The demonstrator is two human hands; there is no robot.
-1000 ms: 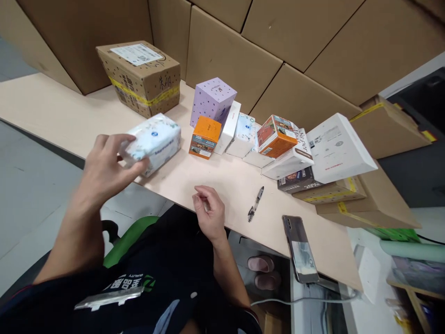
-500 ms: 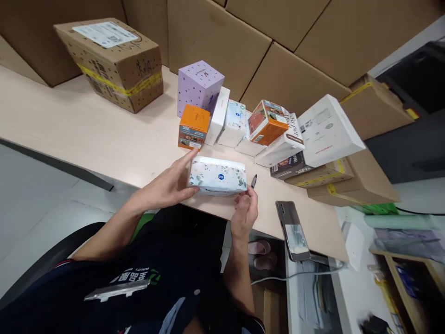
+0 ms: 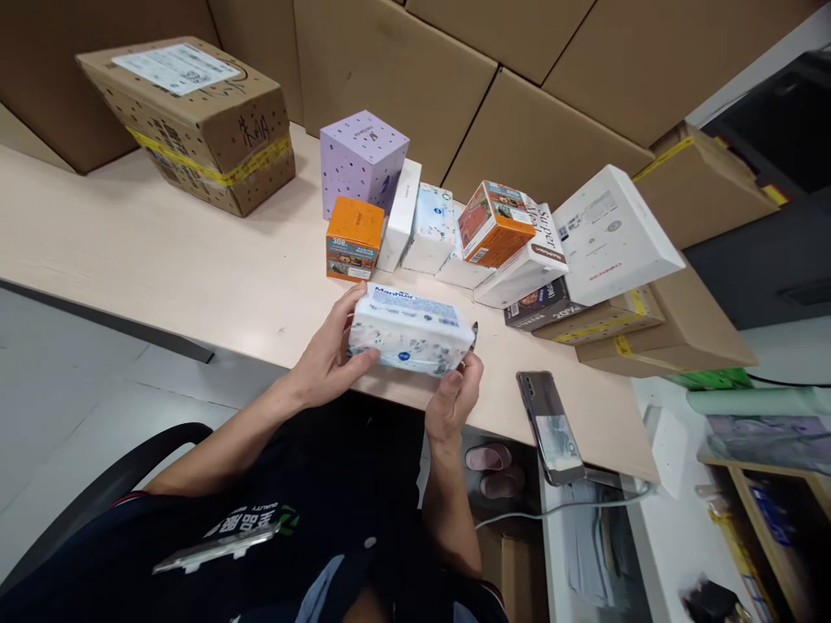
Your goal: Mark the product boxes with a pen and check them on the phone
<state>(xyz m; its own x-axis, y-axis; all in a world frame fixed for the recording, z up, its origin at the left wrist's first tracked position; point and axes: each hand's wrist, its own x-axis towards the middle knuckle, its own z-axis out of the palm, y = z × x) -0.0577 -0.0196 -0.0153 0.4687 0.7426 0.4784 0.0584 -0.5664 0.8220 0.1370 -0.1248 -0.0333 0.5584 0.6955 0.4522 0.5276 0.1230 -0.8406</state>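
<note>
One white, floral, plastic-wrapped pack (image 3: 415, 330) is being held between your left hand (image 3: 330, 356) and right hand (image 3: 453, 400), both curling part-closed around its ends, nearer you than one lilac, dotted cardboard box (image 3: 362, 163).

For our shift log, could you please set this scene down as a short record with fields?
Held item: tissue pack lettered Manhua
Left hand: gripping the pack's left end
Right hand: holding its near right corner
Behind pack: orange box marked 308, then purple box
Right of pack: smartphone on the tabletop
Partly hidden: pen, beyond the pack's right end
Far left: cardboard carton with yellow tape
</note>
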